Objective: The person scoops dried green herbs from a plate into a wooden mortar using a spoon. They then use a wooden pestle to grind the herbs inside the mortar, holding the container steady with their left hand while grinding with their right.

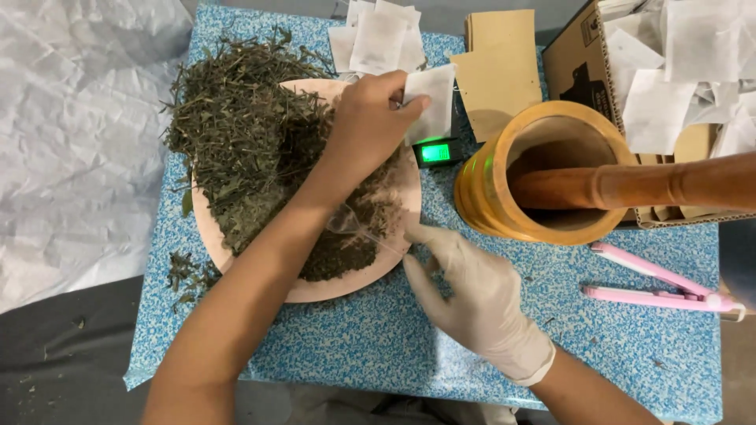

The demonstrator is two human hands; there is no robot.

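Dried green herbs heaped on a pink plate, two hands working over them.

White crumpled sheeting (pixel 71 134) lies at the far left beside the blue speckled table (pixel 378 338). On the table the pink plate (pixel 331 290) carries the dried herbs (pixel 244 134). The bare left hand (pixel 370 126) reaches across the plate and pinches a small white filter bag (pixel 435 98) between thumb and fingers, held above the plate's far edge near a small scale with a green display (pixel 435 152). The gloved right hand (pixel 472 291) rests at the plate's near rim, fingers loosely spread, and appears to hold a thin clear scoop (pixel 358 224) lying over the herbs. Further right stand a wooden mortar (pixel 492 189) with its pestle (pixel 630 186), a pink sealing tool (pixel 661 287), and a cardboard box of bags (pixel 575 55).
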